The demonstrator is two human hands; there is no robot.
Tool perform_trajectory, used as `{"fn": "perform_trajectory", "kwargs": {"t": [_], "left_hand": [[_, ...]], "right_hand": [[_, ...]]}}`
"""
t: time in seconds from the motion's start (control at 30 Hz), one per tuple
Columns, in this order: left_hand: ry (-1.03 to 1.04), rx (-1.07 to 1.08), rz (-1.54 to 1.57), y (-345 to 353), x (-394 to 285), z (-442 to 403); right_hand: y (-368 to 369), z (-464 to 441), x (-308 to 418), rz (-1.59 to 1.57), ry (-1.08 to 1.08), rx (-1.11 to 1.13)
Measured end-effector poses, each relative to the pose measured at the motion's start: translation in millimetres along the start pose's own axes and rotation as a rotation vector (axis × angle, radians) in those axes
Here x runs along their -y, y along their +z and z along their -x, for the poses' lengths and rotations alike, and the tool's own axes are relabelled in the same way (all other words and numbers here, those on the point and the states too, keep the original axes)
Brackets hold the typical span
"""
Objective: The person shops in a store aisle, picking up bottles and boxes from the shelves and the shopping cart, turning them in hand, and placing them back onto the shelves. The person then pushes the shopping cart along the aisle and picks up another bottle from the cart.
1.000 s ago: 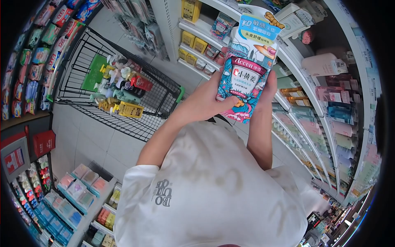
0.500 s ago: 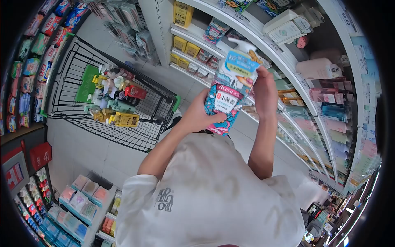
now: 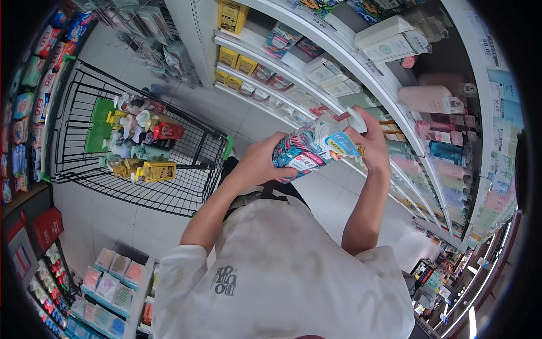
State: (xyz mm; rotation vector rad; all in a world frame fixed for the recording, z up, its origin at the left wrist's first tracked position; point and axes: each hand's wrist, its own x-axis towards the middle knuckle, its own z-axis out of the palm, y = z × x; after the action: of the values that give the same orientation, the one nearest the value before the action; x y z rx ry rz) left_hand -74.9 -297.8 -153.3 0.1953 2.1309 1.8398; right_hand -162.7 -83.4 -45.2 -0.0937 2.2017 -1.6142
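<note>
A pump bottle (image 3: 302,151) with a bright blue and pink patterned body and a white top lies tilted in front of my chest. My left hand (image 3: 261,160) is closed around its base end, thumb on the near side. At the other end, my right hand (image 3: 372,142) has its fingers closed about the white pump head (image 3: 355,120), beside a light-blue tag (image 3: 342,144). Parts of the pump are covered by the fingers.
A black wire shopping cart (image 3: 141,195) with green trim stands at the left, loaded with several bottles (image 3: 161,170). Shelves of boxes and bottles (image 3: 432,100) curve along the right. Packaged goods (image 3: 107,285) stand at lower left, and bagged products (image 3: 39,90) line the far left.
The bottle has tipped from nearly upright to a slant, its pump end lower and to the right. My right hand has shifted from the bottle's side onto the pump head.
</note>
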Motion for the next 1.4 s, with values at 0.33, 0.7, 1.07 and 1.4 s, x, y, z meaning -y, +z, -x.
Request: {"fn": "perform_trajectory", "kwargs": {"t": [0.33,0.7,1.07,1.4], "left_hand": [[0.132,-0.151,-0.002,5.1,37.5,-35.9],[-0.279,-0.086,0.769,7.2,92.3,-65.7],[-0.130,-0.178,1.106,30.8,50.8,-176.2],[-0.137,-0.156,1.255,33.1,67.3,-213.8]], "right_hand": [[9.3,-24.8,-16.9,0.192,-0.096,-0.060],[21.9,-67.7,-43.0,0.318,-0.195,-0.400],[38.9,-116.0,-71.1,0.530,-0.233,-0.507],[29.5,-146.8,-82.2,0.601,-0.274,-0.513]]}}
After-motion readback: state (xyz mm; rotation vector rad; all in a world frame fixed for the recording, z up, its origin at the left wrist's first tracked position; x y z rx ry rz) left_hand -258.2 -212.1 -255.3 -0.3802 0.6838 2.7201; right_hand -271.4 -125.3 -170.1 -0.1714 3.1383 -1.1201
